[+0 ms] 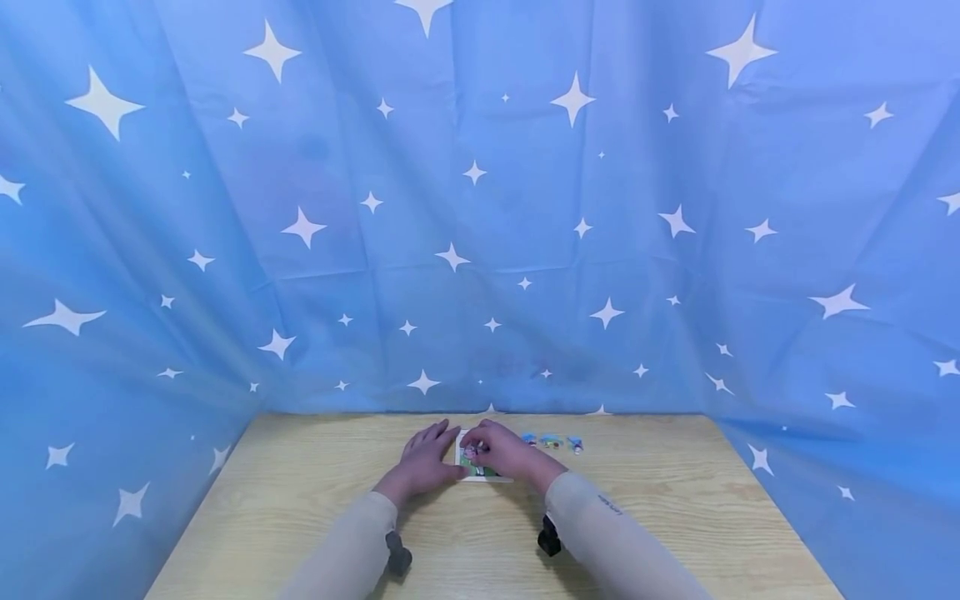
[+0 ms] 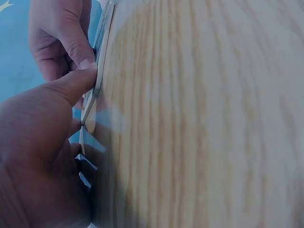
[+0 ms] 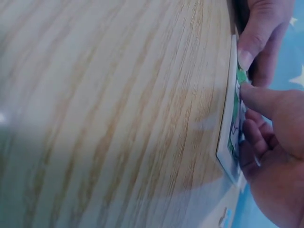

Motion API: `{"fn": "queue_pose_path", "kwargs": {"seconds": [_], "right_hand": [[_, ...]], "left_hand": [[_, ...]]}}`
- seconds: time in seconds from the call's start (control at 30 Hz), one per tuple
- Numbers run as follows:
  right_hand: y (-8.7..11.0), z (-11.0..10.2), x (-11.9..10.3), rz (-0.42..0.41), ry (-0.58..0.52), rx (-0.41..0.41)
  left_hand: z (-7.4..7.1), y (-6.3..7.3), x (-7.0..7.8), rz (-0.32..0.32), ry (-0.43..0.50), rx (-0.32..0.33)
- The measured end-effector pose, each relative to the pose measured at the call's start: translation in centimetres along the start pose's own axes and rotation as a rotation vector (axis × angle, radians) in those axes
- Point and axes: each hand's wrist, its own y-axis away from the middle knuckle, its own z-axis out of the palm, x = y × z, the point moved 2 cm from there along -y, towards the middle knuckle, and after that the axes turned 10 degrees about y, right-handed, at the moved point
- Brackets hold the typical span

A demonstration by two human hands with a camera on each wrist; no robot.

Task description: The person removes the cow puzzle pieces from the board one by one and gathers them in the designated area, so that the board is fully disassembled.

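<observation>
A small picture puzzle board with a pale rim and a green, pink and white picture lies flat on the table between both hands. My left hand rests at its left side, fingers stretched away and thumb on the near left corner. Over the picture, my right hand bends its fingers down, thumb and fingertips touching the surface. The right hand covers much of the picture; whether it pinches a piece I cannot tell.
Several small colourful puzzle pieces lie right of the board, near the table's back. The light wooden table ends at a blue curtain with white stars, which also hangs along both sides.
</observation>
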Motion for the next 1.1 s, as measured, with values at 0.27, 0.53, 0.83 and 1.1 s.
{"fn": "queue_pose_path", "kwargs": {"seconds": [0.27,0.53,0.83,1.1], "right_hand": [[0.0,0.2,0.1,0.018,-0.021,0.000],[0.3,0.1,0.0,0.008,-0.014,0.039],[0.3,0.0,0.0,0.037,-0.021,0.028],[0.3,0.1,0.3,0.036,0.013,0.053]], "left_hand": [[-0.6,0.7,1.5,-0.027,-0.006,-0.023],[-0.7,0.8,1.8,-0.029,0.003,-0.022],[0.2,-0.2,-0.3,-0.018,0.005,-0.001],[0.1,0.1,-0.2,-0.002,0.000,0.006]]}}
